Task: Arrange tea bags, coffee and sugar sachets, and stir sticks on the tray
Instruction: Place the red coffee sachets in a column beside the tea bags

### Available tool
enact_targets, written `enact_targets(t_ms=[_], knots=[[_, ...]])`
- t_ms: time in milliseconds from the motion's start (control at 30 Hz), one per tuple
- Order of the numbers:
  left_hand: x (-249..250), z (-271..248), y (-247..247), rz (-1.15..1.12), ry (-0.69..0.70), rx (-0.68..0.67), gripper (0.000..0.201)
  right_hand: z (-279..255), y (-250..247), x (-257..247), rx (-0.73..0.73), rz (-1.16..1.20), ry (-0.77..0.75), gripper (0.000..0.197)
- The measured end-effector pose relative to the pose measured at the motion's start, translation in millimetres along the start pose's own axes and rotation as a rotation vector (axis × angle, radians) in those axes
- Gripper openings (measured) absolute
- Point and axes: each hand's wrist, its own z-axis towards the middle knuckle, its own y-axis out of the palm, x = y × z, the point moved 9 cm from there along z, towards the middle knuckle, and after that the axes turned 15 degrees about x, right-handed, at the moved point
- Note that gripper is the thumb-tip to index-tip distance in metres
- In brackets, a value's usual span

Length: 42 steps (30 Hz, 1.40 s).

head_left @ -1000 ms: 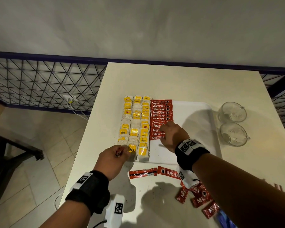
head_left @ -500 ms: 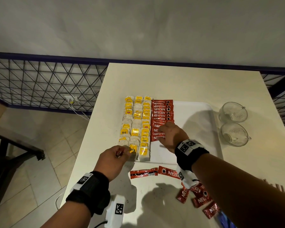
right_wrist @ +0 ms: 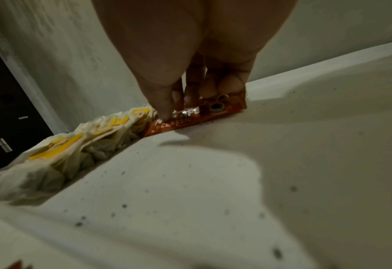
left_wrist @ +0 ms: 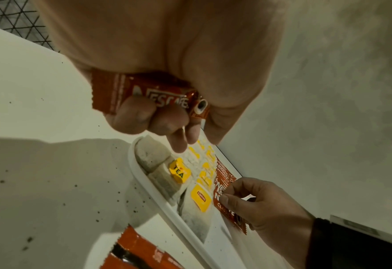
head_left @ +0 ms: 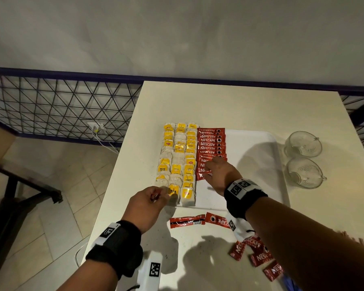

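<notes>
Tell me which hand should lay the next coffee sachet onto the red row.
Probably the left hand: it already grips a Nescafe sachet near the tray. The right hand is busy, fingertips pressing the nearest sachet of the row on the tray.

My left hand hovered at the near left corner of the white tray, fingers curled round something small and red that I could barely make out. My right hand lay on the near end of the red coffee sachets, which ran in a column just beside three columns of yellow-tagged tea bags. More loose sachets lay on the table near my wrists. Two glass cups stood to the right of the tray.
</notes>
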Motion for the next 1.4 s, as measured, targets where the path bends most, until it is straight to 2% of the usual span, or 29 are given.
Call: enact_targets(t_ms=[67,167,233,333,433,533,600,800,933,1000,1067,1133,1200,1267,1333,1400], knots=[[-2,-3,5,-0.133,-0.082,-0.037,0.013,-1,-2,3,0.005,0.044,0.048,0.034],[2,-19,20,-0.652,-0.400,-0.172,0.022,-5,-11,-1,0.046,0.052,0.010,0.037],[15,-28,28,-0.940,-0.533,-0.267,0.026,-10,-28,-13,0.141,0.141,-0.034,0.035],[25,-27,32,-1.119,-0.555,-0.251,0.034,-23,-46,-49,0.166,0.279,-0.138,0.035],[35,-26,31,-1.145,-0.497,-0.197,0.041,-44,-49,-82,-0.031,0.505,-0.153,0.037],[42,-30,34,-1.131,-0.470,-0.197,0.046,-62,-43,-92,-0.216,0.907,-0.012,0.014],[42,-33,33,-1.107,-0.468,-0.183,0.044,-65,-42,-85,-0.233,1.060,0.077,0.007],[41,-45,37,-1.043,-0.451,-0.186,0.037,-65,-52,-49,-0.120,1.026,0.160,0.010],[38,-60,44,-0.829,-0.423,-0.327,0.030,-67,-63,-28,0.028,1.203,0.312,0.012],[38,-64,42,-0.667,-0.345,-0.340,0.024,-70,-72,-25,0.047,1.130,0.273,0.016],[43,-59,31,-0.537,-0.198,-0.201,0.016,-76,-81,-30,0.009,0.902,0.159,0.016],[56,-54,18,-0.454,-0.028,-0.070,0.016,-82,-89,-38,-0.043,0.680,0.038,0.012],[72,-58,20,-0.334,0.129,-0.091,0.017,-87,-95,-48,-0.071,0.502,-0.089,0.007],[88,-65,25,-0.167,0.264,-0.085,0.007,-89,-101,-56,-0.063,0.408,-0.173,0.005],[96,-66,26,-0.069,0.327,-0.045,0.018,-89,-105,-60,-0.023,0.387,-0.204,0.011],[97,-62,27,-0.084,0.293,-0.057,0.025,-88,-108,-58,0.019,0.486,-0.158,0.011]])
